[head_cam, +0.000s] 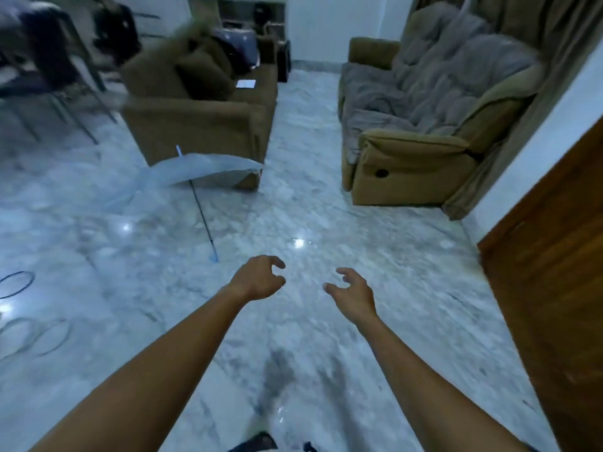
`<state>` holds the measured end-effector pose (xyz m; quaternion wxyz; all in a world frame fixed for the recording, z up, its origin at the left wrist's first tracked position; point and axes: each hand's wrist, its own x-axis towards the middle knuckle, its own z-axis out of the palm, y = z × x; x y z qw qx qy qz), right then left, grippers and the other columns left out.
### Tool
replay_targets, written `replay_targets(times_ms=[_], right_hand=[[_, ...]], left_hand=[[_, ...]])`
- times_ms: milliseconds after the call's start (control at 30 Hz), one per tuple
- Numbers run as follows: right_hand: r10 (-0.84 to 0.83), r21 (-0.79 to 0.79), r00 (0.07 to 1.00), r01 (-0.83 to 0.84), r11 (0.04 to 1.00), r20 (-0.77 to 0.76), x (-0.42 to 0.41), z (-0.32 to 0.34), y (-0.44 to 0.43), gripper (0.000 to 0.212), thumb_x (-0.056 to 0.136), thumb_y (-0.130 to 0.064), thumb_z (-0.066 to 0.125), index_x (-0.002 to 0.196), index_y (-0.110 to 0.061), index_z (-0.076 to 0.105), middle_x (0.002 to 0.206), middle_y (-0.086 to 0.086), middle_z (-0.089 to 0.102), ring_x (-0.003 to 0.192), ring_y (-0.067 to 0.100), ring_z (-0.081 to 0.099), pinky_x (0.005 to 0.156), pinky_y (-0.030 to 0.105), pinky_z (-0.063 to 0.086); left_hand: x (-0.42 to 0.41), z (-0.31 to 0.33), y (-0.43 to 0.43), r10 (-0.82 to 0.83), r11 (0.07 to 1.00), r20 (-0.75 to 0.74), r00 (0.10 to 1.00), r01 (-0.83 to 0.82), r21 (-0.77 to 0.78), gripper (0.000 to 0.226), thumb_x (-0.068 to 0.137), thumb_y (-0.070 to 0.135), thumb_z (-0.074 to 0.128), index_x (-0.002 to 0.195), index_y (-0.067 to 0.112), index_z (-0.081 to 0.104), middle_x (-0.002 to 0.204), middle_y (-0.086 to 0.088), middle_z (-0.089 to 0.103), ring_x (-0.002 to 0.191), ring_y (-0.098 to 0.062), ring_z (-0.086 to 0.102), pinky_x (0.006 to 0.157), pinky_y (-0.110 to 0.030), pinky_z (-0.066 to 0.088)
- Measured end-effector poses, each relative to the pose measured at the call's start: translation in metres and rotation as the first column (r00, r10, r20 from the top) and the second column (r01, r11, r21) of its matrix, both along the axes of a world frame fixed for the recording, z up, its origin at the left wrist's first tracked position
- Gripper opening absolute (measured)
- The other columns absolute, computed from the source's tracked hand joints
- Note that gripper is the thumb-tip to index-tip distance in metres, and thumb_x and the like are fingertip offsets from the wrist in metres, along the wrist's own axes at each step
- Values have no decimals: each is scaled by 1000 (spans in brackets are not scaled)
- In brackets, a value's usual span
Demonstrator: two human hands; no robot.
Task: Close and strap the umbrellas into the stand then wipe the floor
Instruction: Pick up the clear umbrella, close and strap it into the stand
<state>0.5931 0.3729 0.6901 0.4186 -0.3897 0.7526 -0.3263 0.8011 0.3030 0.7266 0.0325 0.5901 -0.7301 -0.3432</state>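
Observation:
A clear, pale-blue open umbrella (192, 172) lies tipped on the marble floor (375, 256), its canopy leaning against the brown armchair (199, 132). Its dark shaft runs down to a blue handle (213, 257) resting on the floor. My left hand (259, 277) is stretched forward, fingers curled and apart, empty, a short way right of the handle. My right hand (354, 293) is beside it, also empty with fingers spread. Thin dark rings (16, 283) at the left edge may belong to a stand; I cannot tell.
A brown sofa (421, 148) with a grey blanket stands at the right, with curtains behind it. A wooden door (554, 288) fills the right edge. Chair legs and a person's dark shape (49, 44) are at the back left. A dark wet patch (277, 373) marks the floor near my feet.

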Motion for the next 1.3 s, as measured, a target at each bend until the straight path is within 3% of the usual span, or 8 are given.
replay_targets(times_ms=[367,433,700,967,1100,1167,1233,1300], right_hand=[[395,51,919,-394,918,4,170,-5,-216,52,88,-34,75,137,-26,57,142,4,55,117,19,57,88,28,45],[446,79,895,-445,892,12,183,-17,-257,52,89,-35,74,137,-26,57,141,3,55,109,16,56,84,28,44],[568,224,818,-571,789,84,232,-112,-454,51,88,-37,75,134,-22,59,136,6,59,122,18,57,88,30,49],[641,353,762,-627,695,92,267,-315,-633,39,91,-36,70,129,-27,62,126,-3,60,107,12,57,87,30,51],[668,373,741,-642,670,74,290,-457,-684,29,97,-26,60,126,-25,64,128,-2,60,104,13,58,70,23,45],[680,376,729,-655,655,85,305,-526,-704,28,98,-23,56,126,-24,63,130,2,60,103,16,58,74,25,49],[663,359,739,-655,665,119,327,-586,-724,29,99,-23,51,126,-23,62,133,8,60,103,20,59,84,33,49],[617,336,774,-624,706,140,350,-629,-754,33,102,-24,45,132,-22,59,136,6,59,110,23,58,89,33,48]], left_hand=[[173,-29,-152,329,944,-18,944,-329,16,42,90,30,63,132,22,62,146,-7,54,131,-25,52,103,-35,43],[186,-46,-179,372,927,-23,928,-370,54,43,90,30,63,133,23,61,145,-8,55,129,-26,53,102,-35,44],[216,-137,-341,557,811,44,829,-555,182,43,90,28,66,132,22,61,139,-7,59,126,-25,55,101,-32,41],[238,-338,-514,796,590,-70,601,-745,311,35,94,30,65,129,22,64,128,-3,64,89,-8,55,69,-18,41],[263,-479,-558,777,583,1,629,-721,375,38,94,31,65,130,22,63,136,-5,62,109,-17,61,89,-24,46],[277,-551,-577,763,581,40,645,-712,395,40,94,30,65,133,20,62,140,-4,59,121,-22,59,101,-30,47],[289,-614,-600,812,537,-21,583,-733,417,40,94,26,68,132,17,62,141,-4,58,123,-23,59,102,-31,47],[297,-665,-634,886,455,-160,434,-756,470,42,94,18,68,135,14,60,145,-6,56,126,-20,56,94,-27,46]])
